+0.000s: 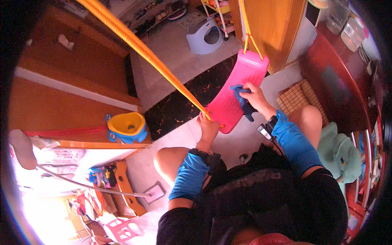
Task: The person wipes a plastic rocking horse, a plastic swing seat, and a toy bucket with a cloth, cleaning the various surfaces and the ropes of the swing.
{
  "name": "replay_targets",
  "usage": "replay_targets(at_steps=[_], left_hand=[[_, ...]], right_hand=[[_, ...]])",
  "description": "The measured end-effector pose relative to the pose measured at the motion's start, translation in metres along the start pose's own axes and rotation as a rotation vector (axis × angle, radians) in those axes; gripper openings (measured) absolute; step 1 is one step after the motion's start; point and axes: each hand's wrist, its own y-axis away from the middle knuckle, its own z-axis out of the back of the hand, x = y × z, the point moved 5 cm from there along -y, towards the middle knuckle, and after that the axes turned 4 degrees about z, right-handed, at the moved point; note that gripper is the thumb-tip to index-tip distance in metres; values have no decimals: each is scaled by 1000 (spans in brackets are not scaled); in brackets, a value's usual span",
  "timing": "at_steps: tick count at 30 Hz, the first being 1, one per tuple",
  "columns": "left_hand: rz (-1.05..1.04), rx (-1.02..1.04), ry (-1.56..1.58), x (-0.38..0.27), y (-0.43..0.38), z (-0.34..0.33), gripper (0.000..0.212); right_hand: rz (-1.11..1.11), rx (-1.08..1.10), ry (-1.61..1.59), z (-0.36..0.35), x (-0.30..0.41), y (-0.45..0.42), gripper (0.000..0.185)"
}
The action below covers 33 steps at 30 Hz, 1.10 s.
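A pink plastic swing seat (228, 92) hangs tilted from yellow ropes (159, 72) in front of me. My left hand (209, 126) grips its near end, where the rope ties on. In my right hand (256, 97) is a bunched blue cloth (240, 95), held against the right part of the ridged seat face. One end of the cloth dangles past the seat's edge. Blue sleeve covers (191, 174) are on both my forearms, with a dark band at each wrist.
A grey-blue child's potty (203, 39) stands beyond the dark threshold strip (180, 101). At left a blue and yellow frog-shaped urinal (127, 130) is fixed by the doorway. A dark red table (337, 70) and a pale green toy (340, 156) flank my right side.
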Motion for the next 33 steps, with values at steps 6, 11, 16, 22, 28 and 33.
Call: replay_targets(at_steps=[6, 11, 16, 22, 28, 33], left_hand=[[-54, 108, -66, -1, 5, -3, 59], [72, 156, 70, -20, 7, 5, 67], [31, 205, 16, -7, 9, -6, 68], [70, 214, 34, -11, 7, 2, 64], [109, 209, 26, -13, 9, 2, 68], [51, 140, -2, -11, 13, -7, 70]], right_hand=[[37, 269, -351, 4, 95, -17, 16], [-332, 375, 203, 42, 18, -19, 18], [137, 69, 708, 50, 11, -20, 23], [267, 550, 251, 4, 58, -3, 19], [429, 265, 500, -11, 28, -4, 36], [506, 128, 975, -49, -2, 29, 55]])
